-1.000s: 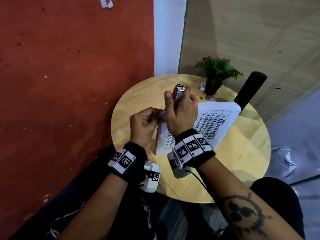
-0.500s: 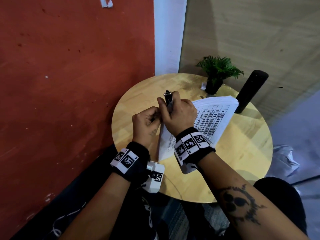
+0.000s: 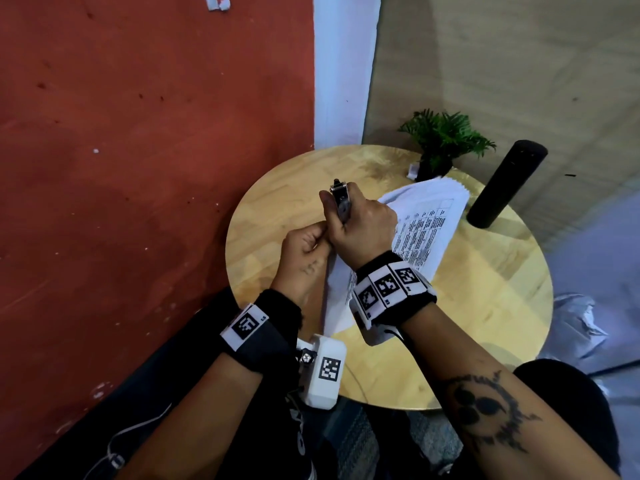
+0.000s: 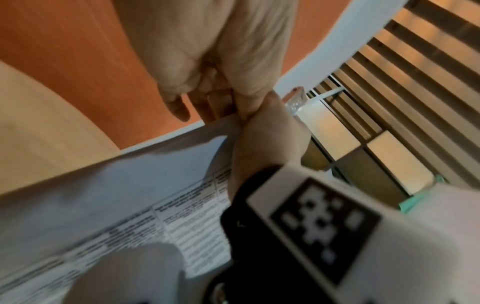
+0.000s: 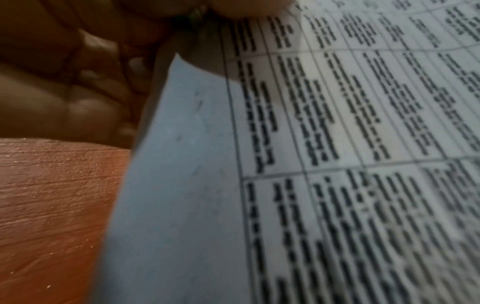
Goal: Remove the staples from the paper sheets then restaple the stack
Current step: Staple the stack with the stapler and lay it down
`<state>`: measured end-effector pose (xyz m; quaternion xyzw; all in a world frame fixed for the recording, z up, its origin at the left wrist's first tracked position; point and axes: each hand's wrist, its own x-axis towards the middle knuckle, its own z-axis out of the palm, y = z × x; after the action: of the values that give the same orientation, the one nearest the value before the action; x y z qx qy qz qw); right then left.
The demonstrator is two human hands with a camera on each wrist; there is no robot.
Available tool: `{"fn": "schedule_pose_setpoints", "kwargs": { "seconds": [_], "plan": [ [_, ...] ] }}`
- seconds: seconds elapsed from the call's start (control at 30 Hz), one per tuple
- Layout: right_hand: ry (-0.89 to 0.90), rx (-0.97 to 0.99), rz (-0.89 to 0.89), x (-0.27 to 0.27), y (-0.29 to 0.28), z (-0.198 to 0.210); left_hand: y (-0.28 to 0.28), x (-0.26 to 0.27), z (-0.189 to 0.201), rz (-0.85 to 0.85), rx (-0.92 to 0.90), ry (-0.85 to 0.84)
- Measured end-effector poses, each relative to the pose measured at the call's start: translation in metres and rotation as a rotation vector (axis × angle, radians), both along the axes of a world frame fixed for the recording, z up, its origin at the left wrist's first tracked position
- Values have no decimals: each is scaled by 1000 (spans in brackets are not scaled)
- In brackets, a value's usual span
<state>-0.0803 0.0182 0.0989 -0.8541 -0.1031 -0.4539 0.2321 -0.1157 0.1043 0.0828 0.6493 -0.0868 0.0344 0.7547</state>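
A stack of white paper sheets printed with tables lies on the round wooden table. My right hand grips a small metal and black stapler, held upright over the stack's near left corner. My left hand pinches that same corner, touching the right hand. In the left wrist view the left hand's fingers curl over the paper edge. The right wrist view shows the printed sheet close up, slightly lifted off the table. The staple itself is hidden.
A small potted plant and a tall black cylinder stand at the table's far edge. A red wall is close on the left. Bare wood shows to the right of the stack and in front of it.
My right hand has brought the stapler down from a raised, tilted position to the stack's corner, beside the left hand. The left hand has kept its pinch on the corner.
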Motion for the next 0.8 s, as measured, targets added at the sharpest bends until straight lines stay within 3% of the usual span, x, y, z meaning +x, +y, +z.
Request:
{"fn": "schedule_pose_setpoints", "kwargs": {
  "seconds": [0.3,0.53,0.6,0.67,0.73,0.8],
  "plan": [
    [7,27,50,5,-5,-3,8,9,-7,-84,58,-14],
    [52,45,54,-4,-15,-1,-4,5,0,-35,38,-88],
    [119,282,145,-12,-25,10,-5,4,-1,-13,42,-108],
    [23,643,249,-16,-52,19,-1,7,-7,-4,58,-113],
    [-162,868,161,-18,-100,23,4,11,-11,-22,43,-83],
    [-105,985,71,-22,-144,13,7,13,-14,-44,44,-80]
  ]
}}
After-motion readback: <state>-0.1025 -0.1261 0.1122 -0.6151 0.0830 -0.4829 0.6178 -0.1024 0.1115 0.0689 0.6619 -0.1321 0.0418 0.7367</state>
